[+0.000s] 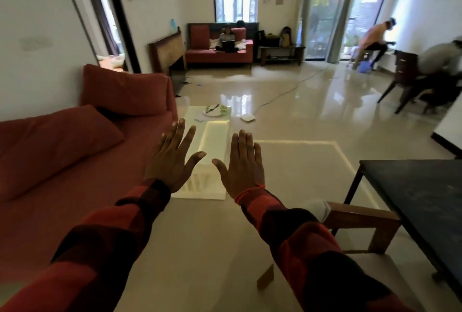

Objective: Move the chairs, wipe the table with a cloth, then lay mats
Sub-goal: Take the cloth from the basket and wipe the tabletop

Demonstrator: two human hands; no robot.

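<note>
I hold my left hand (172, 159) and right hand (241, 166) flat, fingers spread, gripping nothing. The chair (362, 226) stands low on my right — touching the dark table (425, 194) — so the right hand is nearer.

Red-and-black checked sleeves (287, 216), red sofa (62, 161), dark table (420, 191), white low table (212, 141).

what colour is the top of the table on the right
Black, or very dark, with faint pale smudges; the table shows in the head view.
</note>
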